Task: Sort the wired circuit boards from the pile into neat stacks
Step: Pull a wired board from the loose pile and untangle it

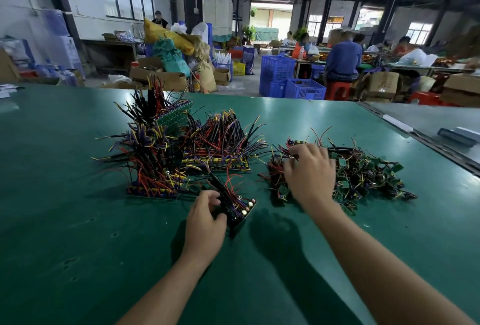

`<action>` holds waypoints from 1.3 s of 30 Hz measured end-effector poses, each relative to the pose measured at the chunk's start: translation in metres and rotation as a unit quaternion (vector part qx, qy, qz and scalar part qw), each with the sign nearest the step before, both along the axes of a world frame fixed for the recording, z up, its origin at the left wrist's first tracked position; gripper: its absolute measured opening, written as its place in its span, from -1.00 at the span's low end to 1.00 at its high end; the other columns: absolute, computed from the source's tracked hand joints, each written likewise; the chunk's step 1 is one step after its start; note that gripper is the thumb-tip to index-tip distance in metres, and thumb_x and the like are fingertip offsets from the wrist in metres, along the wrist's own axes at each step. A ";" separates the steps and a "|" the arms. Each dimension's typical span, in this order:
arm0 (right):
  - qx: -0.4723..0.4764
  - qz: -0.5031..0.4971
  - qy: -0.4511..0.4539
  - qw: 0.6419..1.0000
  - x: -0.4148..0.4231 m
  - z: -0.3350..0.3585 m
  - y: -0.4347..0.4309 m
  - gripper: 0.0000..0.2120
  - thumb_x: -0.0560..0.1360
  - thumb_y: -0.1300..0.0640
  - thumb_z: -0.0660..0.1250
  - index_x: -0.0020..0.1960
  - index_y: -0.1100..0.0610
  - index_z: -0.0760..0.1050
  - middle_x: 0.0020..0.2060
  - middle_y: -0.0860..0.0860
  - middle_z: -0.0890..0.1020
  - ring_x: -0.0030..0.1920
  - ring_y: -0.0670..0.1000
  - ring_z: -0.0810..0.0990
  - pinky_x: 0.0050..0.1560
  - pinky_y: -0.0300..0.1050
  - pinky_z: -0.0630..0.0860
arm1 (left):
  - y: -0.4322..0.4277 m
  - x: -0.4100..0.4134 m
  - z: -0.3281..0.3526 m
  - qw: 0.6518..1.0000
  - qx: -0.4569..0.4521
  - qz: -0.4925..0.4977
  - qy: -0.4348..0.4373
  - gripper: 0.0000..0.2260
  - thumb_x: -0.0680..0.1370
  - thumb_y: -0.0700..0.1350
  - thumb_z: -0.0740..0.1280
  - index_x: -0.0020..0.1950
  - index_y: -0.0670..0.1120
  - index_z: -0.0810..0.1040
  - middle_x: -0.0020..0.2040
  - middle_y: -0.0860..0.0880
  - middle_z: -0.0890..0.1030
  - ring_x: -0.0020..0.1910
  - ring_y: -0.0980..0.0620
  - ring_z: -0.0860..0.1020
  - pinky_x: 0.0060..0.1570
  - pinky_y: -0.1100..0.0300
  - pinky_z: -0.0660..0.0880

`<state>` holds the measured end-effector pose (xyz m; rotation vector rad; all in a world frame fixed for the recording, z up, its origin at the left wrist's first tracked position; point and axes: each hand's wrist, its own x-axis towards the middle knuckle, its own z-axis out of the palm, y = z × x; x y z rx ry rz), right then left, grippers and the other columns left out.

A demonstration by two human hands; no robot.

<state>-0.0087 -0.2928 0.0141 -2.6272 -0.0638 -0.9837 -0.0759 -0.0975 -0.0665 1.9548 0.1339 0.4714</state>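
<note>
Pile (363, 174) lay toward worktop's right edge under right hand (309, 171), grip unclear; left hand (205, 223) clamped small stack (237, 206).

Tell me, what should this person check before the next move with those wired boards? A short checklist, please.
1. Grip: the left hand holds the held bundle, fingers curled round it: ok.
2. Pick: the right hand has a board from the loose pile: cannot tell, its fingertips are buried among the wires.
3. Tangles: the held bundle's wires are free of the near stack: cannot tell, they overlap in this view.
4. The middle stack sits flat: ok.
5. Room: bare table in front for setting boards down: ok.
</note>
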 end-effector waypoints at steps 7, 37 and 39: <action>-0.046 -0.065 0.317 0.945 0.067 0.045 -0.063 -0.56 0.56 -0.12 0.28 -0.30 0.20 0.43 -0.24 0.12 0.52 -0.16 0.13 0.55 -0.04 0.00 0.50 | -0.001 0.001 0.001 1.000 0.003 -0.003 0.011 -0.69 0.48 -0.27 0.29 0.06 0.12 0.40 0.00 0.14 0.49 -0.13 0.00 0.45 -0.15 0.12 0.38; 0.036 -0.142 0.144 0.979 0.074 0.026 -0.069 -0.75 0.62 0.18 0.11 -0.23 0.14 0.35 -0.09 0.12 0.52 -0.01 0.16 0.51 0.25 0.24 0.28 | -0.001 0.001 0.004 1.000 0.018 -0.005 0.022 -0.70 0.48 -0.24 0.31 0.09 0.11 0.40 -0.01 0.16 0.48 0.04 0.09 0.45 -0.04 0.13 0.38; 0.042 -0.110 0.122 0.986 0.068 0.031 -0.059 -0.77 0.64 0.16 0.08 -0.18 0.13 0.36 -0.11 0.10 0.49 -0.09 0.15 0.48 0.14 0.18 0.34 | -0.001 0.000 0.005 1.000 0.003 0.007 0.011 -0.71 0.47 -0.27 0.31 0.07 0.08 0.43 -0.01 0.13 0.50 0.03 0.09 0.47 -0.06 0.15 0.38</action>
